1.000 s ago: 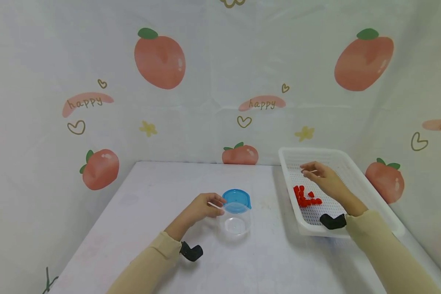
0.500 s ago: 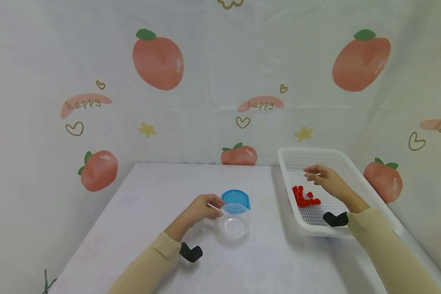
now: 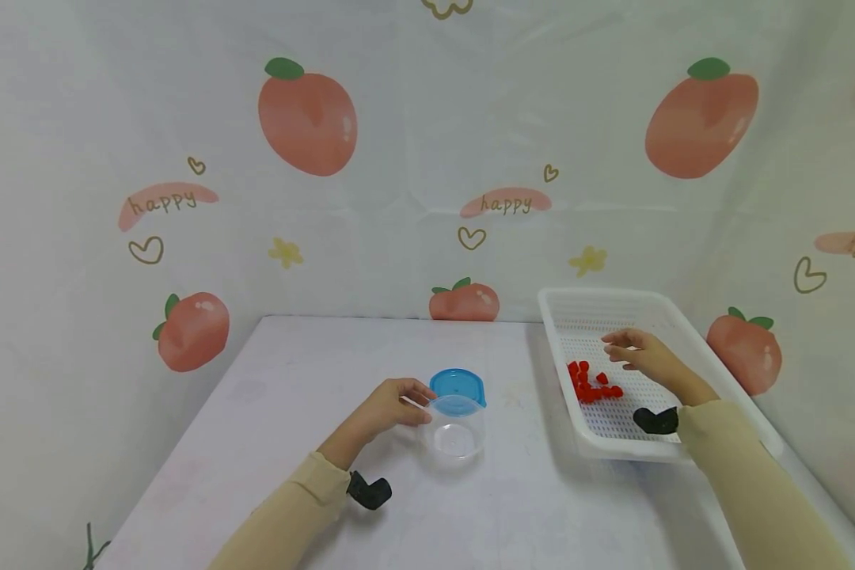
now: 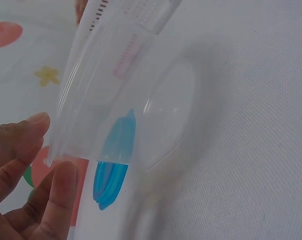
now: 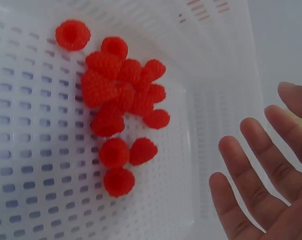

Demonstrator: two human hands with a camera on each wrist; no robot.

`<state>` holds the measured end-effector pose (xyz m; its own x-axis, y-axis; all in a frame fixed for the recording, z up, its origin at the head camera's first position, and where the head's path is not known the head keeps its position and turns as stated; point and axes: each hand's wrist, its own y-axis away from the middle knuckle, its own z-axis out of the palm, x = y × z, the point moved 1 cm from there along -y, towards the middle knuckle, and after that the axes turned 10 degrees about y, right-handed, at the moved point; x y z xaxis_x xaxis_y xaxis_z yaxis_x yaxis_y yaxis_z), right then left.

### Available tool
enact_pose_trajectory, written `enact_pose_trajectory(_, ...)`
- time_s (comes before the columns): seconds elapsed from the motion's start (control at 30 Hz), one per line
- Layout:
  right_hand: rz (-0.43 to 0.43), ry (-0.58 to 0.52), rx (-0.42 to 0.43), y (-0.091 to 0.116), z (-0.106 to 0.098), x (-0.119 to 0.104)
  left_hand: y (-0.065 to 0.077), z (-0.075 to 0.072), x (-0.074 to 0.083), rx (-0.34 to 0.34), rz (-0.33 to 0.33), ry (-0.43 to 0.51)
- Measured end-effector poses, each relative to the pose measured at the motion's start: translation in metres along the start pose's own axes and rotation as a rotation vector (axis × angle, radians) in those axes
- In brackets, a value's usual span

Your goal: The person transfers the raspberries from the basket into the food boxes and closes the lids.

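A clear round plastic tub [image 3: 456,439] stands upright on the table, its bottom visible through the wall. My left hand [image 3: 392,410] is at the tub's left side, curled fingers and thumb at its rim; the left wrist view shows the rim between fingertips [image 4: 39,120] and thumb. My right hand [image 3: 644,356] hovers over the white perforated basket [image 3: 727,380], fingers loosely spread and holding nothing. Below it, toward the basket's left side, lie several red raspberries [image 5: 108,95], most in one heap and one apart.
Just behind the tub lies a blue lid [image 3: 457,384], partly seen through the clear plastic. The basket's raised walls surround the raspberries at the table's right. A patterned cloth backdrop [image 3: 370,261] hangs behind the table [image 3: 313,348].
My right hand has drifted a little right and down over the basket, its fingers loosening. The left hand and the tub have stayed in place.
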<state>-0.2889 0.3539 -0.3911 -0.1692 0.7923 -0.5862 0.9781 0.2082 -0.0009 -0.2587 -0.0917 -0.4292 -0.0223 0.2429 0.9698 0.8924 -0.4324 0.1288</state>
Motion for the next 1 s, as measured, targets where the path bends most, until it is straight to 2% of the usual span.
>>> enact_pose_trajectory(0.13,0.031,-0.008,-0.043,0.001,-0.002,0.007,-0.001,-0.001,-0.002,-0.004,-0.004,-0.004)
enact_pose_trajectory(0.37,0.145,-0.016,-0.140,0.001,-0.003,0.019,-0.004,-0.002,-0.007,0.001,-0.031,-0.021)
enact_pose_trajectory(0.53,0.204,-0.001,-0.202,0.000,-0.005,0.028,-0.005,-0.003,-0.009,-0.004,-0.024,-0.012)
enact_pose_trajectory(0.83,0.328,-0.017,-0.333,0.002,-0.008,0.031,-0.005,-0.002,-0.011,0.003,-0.031,-0.026)
enact_pose_trajectory(1.0,0.373,-0.006,-0.366,0.005,-0.008,0.030,-0.005,-0.001,-0.011,0.007,-0.045,-0.019)
